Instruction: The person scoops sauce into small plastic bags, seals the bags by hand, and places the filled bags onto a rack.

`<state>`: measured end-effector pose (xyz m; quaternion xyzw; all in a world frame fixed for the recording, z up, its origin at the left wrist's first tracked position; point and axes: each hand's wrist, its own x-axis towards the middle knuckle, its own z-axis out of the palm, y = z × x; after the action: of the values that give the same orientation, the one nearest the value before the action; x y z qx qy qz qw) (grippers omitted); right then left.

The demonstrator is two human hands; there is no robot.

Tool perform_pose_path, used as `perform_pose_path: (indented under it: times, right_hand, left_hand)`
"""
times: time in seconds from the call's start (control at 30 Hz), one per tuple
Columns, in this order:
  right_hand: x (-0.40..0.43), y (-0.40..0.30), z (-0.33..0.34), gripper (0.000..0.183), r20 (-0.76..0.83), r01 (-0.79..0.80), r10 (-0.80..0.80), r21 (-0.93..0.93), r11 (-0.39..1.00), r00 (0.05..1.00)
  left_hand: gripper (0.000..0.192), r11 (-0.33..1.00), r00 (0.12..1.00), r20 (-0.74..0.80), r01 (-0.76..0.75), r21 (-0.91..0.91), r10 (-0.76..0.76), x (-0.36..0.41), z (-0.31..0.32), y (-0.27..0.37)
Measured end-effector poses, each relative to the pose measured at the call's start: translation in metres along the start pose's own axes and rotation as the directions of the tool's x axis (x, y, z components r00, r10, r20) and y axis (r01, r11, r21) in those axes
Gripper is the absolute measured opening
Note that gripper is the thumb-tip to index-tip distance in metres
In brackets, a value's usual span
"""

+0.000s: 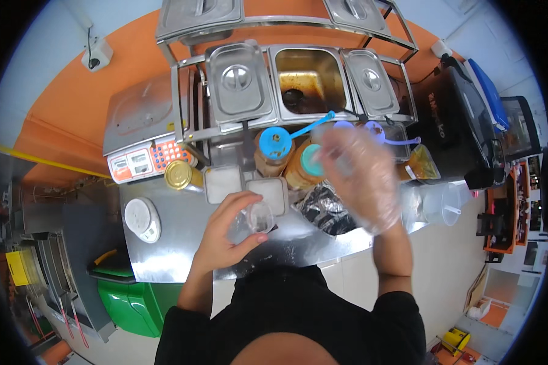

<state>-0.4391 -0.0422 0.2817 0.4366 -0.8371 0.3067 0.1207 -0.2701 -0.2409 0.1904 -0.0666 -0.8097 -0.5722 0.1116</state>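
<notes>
My left hand (228, 230) is bare and curls its thumb and fingers around a small clear plastic cup (260, 217) above the steel table. A clear plastic glove covers my right hand (364, 175), which is raised in front of the jars. Motion blur hides whether its fingertips pinch anything. Below and left of the gloved hand stands a jar with a teal lid (311, 159). Next to it is a jar with a blue lid (276, 142). Under the gloved hand lies a crumpled black-and-silver foil bag (326, 211). Two square containers of white contents (223, 182) sit behind the left hand.
A steel rack holds lidded pans (237, 100) and one uncovered pan (310, 82) with dark residue. Left are a gold-lidded can (181, 175), a white kitchen scale (142, 220) and a sealing machine (150, 157). Clear plastic jugs (439, 205) stand right; a green bin (132, 305) is below.
</notes>
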Motion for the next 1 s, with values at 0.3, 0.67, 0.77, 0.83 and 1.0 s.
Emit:
perform_pose_path:
  times: [0.3, 0.67, 0.77, 0.83, 1.0]
  right_hand:
    - [0.089, 0.117, 0.005, 0.026, 0.592, 0.063, 0.145, -0.316, 0.947, 0.793]
    - [0.114, 0.109, 0.001, 0.02, 0.622, 0.383, 0.165, -0.646, 0.66, 0.766]
    - [0.103, 0.111, -0.001, 0.017, 0.65, 0.376, 0.072, -0.522, 0.766, 0.756]
    - [0.094, 0.118, 0.006, 0.017, 0.613, 0.337, 0.003, -0.438, 0.833, 0.79]
    - [0.075, 0.132, 0.023, 0.027, 0.488, 0.013, 0.046, -0.117, 0.993, 0.872]
  left_hand:
    - [0.058, 0.927, 0.978, -0.155, 0.074, -0.368, -0.139, 0.021, -0.021, 0.008]
    - [0.06, 0.995, 0.975, -0.209, 0.065, -0.081, -0.081, 0.07, -0.07, 0.013]
    - [0.06, 0.998, 0.982, -0.181, 0.047, -0.03, -0.052, 0.081, -0.076, 0.008]
    - [0.06, 0.999, 0.986, -0.164, 0.04, -0.006, -0.041, 0.087, -0.076, 0.007]
    - [0.056, 0.987, 0.978, -0.177, 0.085, -0.133, -0.108, 0.097, -0.07, 0.008]
